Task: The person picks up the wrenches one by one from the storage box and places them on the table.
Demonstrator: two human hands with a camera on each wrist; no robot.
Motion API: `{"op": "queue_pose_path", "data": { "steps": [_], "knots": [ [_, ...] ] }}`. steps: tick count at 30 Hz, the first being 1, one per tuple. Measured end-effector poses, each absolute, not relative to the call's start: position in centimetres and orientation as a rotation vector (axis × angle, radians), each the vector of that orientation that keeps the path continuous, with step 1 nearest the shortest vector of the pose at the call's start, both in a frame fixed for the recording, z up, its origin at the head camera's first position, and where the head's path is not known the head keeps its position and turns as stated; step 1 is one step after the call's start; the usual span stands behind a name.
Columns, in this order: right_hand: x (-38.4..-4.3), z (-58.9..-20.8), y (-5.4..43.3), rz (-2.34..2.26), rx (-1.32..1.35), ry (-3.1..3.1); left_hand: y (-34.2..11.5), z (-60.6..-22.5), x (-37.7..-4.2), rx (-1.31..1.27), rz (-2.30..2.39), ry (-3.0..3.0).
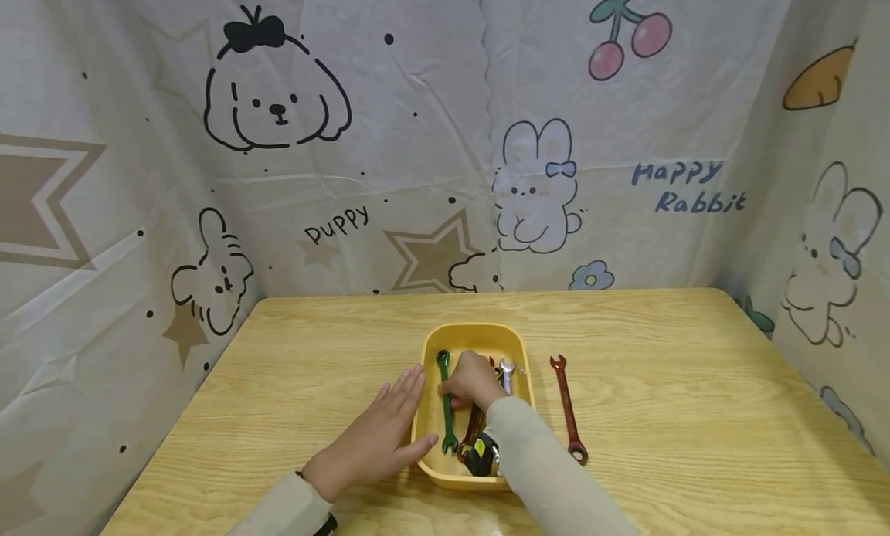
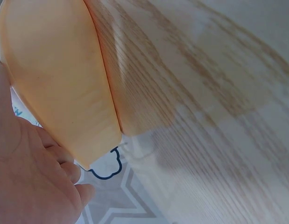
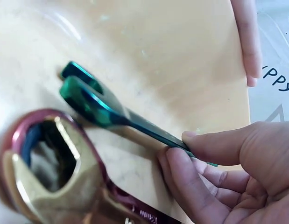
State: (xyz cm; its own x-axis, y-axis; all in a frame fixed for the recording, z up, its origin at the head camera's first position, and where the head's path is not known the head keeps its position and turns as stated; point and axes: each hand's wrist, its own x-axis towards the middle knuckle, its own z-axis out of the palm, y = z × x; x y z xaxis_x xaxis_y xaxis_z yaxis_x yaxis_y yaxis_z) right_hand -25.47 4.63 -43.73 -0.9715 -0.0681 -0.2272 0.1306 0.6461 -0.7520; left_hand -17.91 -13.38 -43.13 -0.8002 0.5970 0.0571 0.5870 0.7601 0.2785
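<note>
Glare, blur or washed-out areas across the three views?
Head: fairly even, soft light, red wrench readable; left wrist: tabletop pale toward the top right, orange tint beside the yellow bin; right wrist: bright glare streak on the bin's inside, gold-coloured wrench end soft up close, green wrench glinting.

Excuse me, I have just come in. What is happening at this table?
A person's right hand pinches a green wrench inside a yellow box, while the left hand rests against the box's left side. A silver wrench and a black-and-yellow tool are also in the box. A red wrench lies on the table, to the right.
</note>
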Motion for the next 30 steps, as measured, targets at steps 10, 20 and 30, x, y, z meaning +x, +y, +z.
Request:
{"op": "queue_pose_path", "data": {
  "steps": [10, 20, 30],
  "knots": [
    [-24.9, -42.7, 4.6, -1.321, -0.023, 2.502, -13.5, -43.3, -18.1, 0.983, 0.44, 2.908],
    [-25.1, -42.0, 5.1, -1.344, -0.072, 2.476, -13.5, -43.2, -18.1, 0.989, 0.444, 2.901],
    [-25.2, -40.3, 5.7, -1.464, -0.09, 2.388, -13.4, -43.3, -18.1, 0.999, 0.427, 2.912]
  ]
}}
